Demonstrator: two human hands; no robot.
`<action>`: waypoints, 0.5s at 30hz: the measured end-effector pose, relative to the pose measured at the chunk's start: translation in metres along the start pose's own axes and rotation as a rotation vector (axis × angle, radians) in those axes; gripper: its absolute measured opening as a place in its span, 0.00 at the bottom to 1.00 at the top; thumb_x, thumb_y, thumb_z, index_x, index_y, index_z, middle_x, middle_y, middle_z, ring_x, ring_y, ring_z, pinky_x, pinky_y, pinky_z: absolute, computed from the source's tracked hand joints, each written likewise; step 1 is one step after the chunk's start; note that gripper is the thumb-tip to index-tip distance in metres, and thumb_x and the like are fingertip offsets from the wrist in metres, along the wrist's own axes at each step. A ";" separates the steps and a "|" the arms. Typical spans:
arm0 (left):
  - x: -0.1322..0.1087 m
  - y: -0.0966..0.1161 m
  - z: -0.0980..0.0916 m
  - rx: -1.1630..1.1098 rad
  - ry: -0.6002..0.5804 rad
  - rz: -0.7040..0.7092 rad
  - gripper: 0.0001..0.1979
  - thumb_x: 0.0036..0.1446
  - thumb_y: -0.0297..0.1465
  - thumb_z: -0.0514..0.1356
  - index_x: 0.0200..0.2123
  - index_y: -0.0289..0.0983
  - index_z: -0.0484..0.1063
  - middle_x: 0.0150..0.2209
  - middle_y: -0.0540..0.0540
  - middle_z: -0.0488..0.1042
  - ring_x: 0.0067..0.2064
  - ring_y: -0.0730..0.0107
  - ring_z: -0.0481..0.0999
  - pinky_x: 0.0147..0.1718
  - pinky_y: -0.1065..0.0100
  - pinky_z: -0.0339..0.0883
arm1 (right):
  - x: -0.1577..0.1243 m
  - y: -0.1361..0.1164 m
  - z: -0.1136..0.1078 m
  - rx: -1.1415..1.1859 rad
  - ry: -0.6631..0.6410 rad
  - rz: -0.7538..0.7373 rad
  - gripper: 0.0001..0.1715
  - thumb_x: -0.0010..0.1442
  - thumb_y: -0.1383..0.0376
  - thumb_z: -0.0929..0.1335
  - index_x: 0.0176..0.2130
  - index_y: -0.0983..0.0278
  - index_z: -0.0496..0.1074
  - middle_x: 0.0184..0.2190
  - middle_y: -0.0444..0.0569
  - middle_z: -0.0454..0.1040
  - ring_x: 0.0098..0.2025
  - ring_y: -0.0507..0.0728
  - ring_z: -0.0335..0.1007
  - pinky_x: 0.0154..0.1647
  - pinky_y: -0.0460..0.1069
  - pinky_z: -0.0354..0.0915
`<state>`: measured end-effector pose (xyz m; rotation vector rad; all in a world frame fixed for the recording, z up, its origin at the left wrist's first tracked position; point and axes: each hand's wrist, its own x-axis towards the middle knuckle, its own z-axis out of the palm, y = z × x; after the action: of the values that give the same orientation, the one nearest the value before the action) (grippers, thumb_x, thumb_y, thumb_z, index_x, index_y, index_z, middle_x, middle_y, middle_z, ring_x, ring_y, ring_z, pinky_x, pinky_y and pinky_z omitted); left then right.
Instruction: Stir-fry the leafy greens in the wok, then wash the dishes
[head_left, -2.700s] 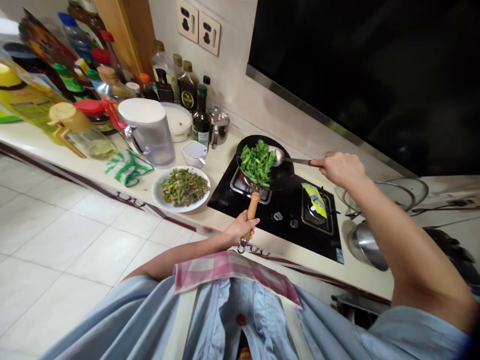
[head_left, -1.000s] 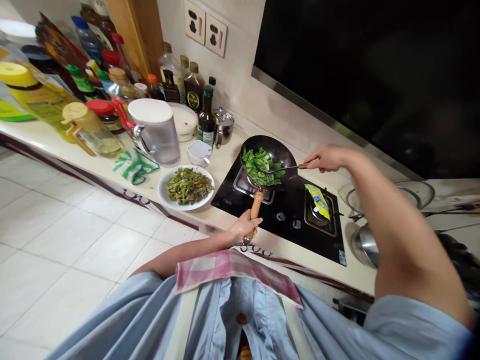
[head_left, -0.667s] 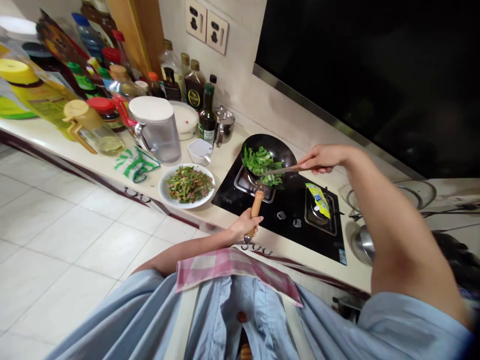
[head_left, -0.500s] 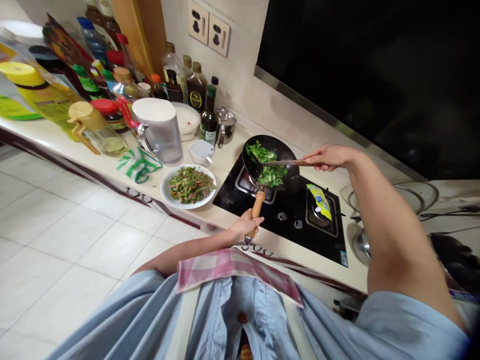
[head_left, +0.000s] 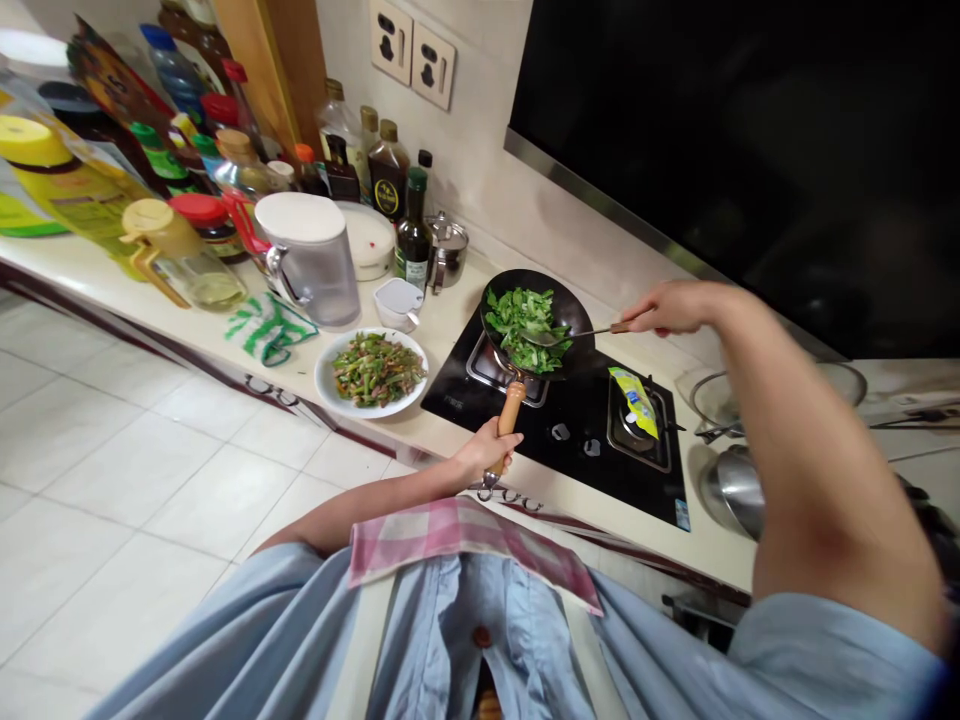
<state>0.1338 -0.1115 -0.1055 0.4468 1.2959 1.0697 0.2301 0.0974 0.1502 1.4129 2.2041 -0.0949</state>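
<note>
The left hand (head_left: 484, 452) is wrapped tightly around the turned wooden handle (head_left: 510, 412) of a round black steel wok (head_left: 546, 288), which sits tilted over the left burner of the black glass gas hob (head_left: 570, 482), while the right hand (head_left: 667, 308) grips a slim metal ladle (head_left: 589, 333) — its bowl pressed into the chopped leafy greens (head_left: 525, 325) inside the wok. Just left of the hob lies a round white plate (head_left: 324, 385) of stir-fried green beans (head_left: 377, 370) on the cream worktop (head_left: 450, 335) — a yellow-and-blue plastic packet (head_left: 636, 402) rests on the hob's right burner.
</note>
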 end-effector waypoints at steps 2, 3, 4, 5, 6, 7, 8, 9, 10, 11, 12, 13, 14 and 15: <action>0.000 -0.001 0.000 0.013 0.000 -0.004 0.12 0.64 0.29 0.61 0.45 0.38 0.59 0.20 0.58 0.64 0.17 0.78 0.64 0.19 0.76 0.60 | -0.011 0.010 -0.022 -0.073 -0.036 0.074 0.18 0.64 0.63 0.71 0.54 0.59 0.79 0.20 0.44 0.67 0.23 0.50 0.58 0.28 0.48 0.55; 0.000 -0.001 -0.001 0.017 0.000 -0.005 0.12 0.64 0.30 0.61 0.44 0.38 0.59 0.20 0.58 0.64 0.18 0.78 0.64 0.19 0.76 0.60 | -0.014 0.011 -0.029 -0.102 -0.053 0.111 0.18 0.63 0.65 0.71 0.53 0.60 0.80 0.19 0.43 0.65 0.22 0.50 0.57 0.28 0.48 0.55; 0.001 -0.002 -0.001 0.020 0.002 -0.005 0.12 0.63 0.30 0.62 0.44 0.38 0.59 0.20 0.58 0.64 0.18 0.78 0.64 0.19 0.76 0.60 | -0.015 0.010 -0.032 -0.123 -0.069 0.135 0.18 0.62 0.66 0.72 0.52 0.61 0.80 0.19 0.43 0.65 0.22 0.50 0.57 0.29 0.49 0.55; 0.001 -0.003 -0.001 0.021 0.001 -0.004 0.13 0.63 0.31 0.63 0.43 0.39 0.59 0.20 0.58 0.65 0.17 0.78 0.64 0.19 0.76 0.60 | -0.013 0.007 -0.032 -0.136 -0.086 0.137 0.17 0.62 0.68 0.72 0.51 0.63 0.81 0.19 0.43 0.65 0.22 0.49 0.57 0.29 0.49 0.55; 0.002 -0.004 -0.002 0.021 -0.001 -0.003 0.14 0.62 0.31 0.63 0.43 0.39 0.59 0.20 0.58 0.65 0.17 0.78 0.64 0.19 0.76 0.60 | -0.010 0.002 -0.029 -0.140 -0.100 0.120 0.17 0.61 0.69 0.72 0.51 0.64 0.81 0.19 0.44 0.66 0.23 0.49 0.58 0.29 0.48 0.55; 0.003 -0.005 -0.002 0.020 -0.008 -0.003 0.14 0.62 0.32 0.64 0.43 0.39 0.59 0.21 0.58 0.65 0.17 0.78 0.64 0.18 0.76 0.60 | -0.004 -0.004 -0.024 -0.140 -0.107 0.087 0.17 0.61 0.69 0.72 0.50 0.64 0.81 0.21 0.45 0.68 0.24 0.49 0.59 0.30 0.48 0.56; 0.004 -0.005 -0.003 0.018 -0.014 -0.003 0.15 0.62 0.32 0.64 0.44 0.39 0.59 0.21 0.58 0.65 0.17 0.78 0.64 0.18 0.77 0.59 | 0.002 -0.010 -0.017 -0.138 -0.107 0.047 0.18 0.61 0.68 0.72 0.51 0.64 0.80 0.22 0.45 0.69 0.24 0.50 0.60 0.30 0.48 0.57; 0.005 -0.006 -0.003 0.015 -0.018 -0.006 0.15 0.62 0.33 0.64 0.44 0.39 0.58 0.21 0.59 0.65 0.17 0.79 0.64 0.18 0.77 0.59 | 0.009 -0.014 -0.011 -0.139 -0.095 0.010 0.18 0.61 0.67 0.72 0.52 0.63 0.80 0.23 0.46 0.71 0.25 0.50 0.62 0.30 0.47 0.57; 0.006 -0.007 -0.003 0.009 -0.021 -0.008 0.16 0.62 0.33 0.64 0.44 0.39 0.58 0.21 0.59 0.65 0.17 0.79 0.64 0.18 0.77 0.59 | 0.016 -0.015 -0.005 -0.140 -0.073 -0.019 0.19 0.62 0.65 0.71 0.53 0.63 0.80 0.24 0.46 0.71 0.26 0.51 0.63 0.30 0.47 0.58; 0.007 -0.007 -0.003 0.001 -0.025 -0.010 0.16 0.62 0.33 0.64 0.45 0.39 0.58 0.21 0.59 0.65 0.17 0.79 0.64 0.18 0.78 0.59 | 0.022 -0.014 -0.002 -0.137 -0.045 -0.039 0.20 0.62 0.63 0.71 0.53 0.61 0.79 0.24 0.46 0.72 0.26 0.51 0.64 0.29 0.47 0.58; 0.007 -0.007 -0.003 -0.008 -0.027 -0.009 0.16 0.62 0.33 0.64 0.45 0.39 0.58 0.21 0.59 0.65 0.17 0.79 0.64 0.18 0.78 0.58 | 0.027 -0.010 0.000 -0.127 -0.016 -0.050 0.20 0.62 0.61 0.71 0.54 0.60 0.79 0.24 0.46 0.72 0.26 0.52 0.65 0.28 0.47 0.58; 0.007 -0.007 -0.003 -0.015 -0.027 -0.007 0.16 0.62 0.32 0.64 0.46 0.39 0.58 0.21 0.59 0.65 0.17 0.79 0.64 0.18 0.78 0.58 | 0.031 -0.003 -0.002 -0.109 0.005 -0.057 0.21 0.61 0.59 0.71 0.54 0.59 0.79 0.23 0.45 0.73 0.25 0.52 0.65 0.28 0.47 0.58; 0.007 -0.007 -0.003 -0.018 -0.028 -0.005 0.16 0.63 0.32 0.63 0.46 0.39 0.58 0.21 0.59 0.65 0.17 0.79 0.64 0.18 0.77 0.58 | 0.034 0.006 -0.005 -0.082 0.021 -0.062 0.21 0.61 0.58 0.72 0.53 0.58 0.79 0.23 0.45 0.73 0.25 0.53 0.66 0.27 0.47 0.58; 0.007 -0.007 -0.002 -0.017 -0.029 -0.003 0.14 0.64 0.31 0.62 0.46 0.38 0.58 0.21 0.59 0.65 0.17 0.79 0.64 0.18 0.77 0.58 | 0.037 0.016 -0.010 -0.049 0.033 -0.067 0.22 0.60 0.56 0.72 0.53 0.58 0.80 0.23 0.45 0.73 0.24 0.53 0.66 0.26 0.47 0.58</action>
<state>0.1338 -0.1098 -0.1149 0.4462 1.2613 1.0674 0.2281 0.1386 0.1450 1.3239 2.2659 -0.0408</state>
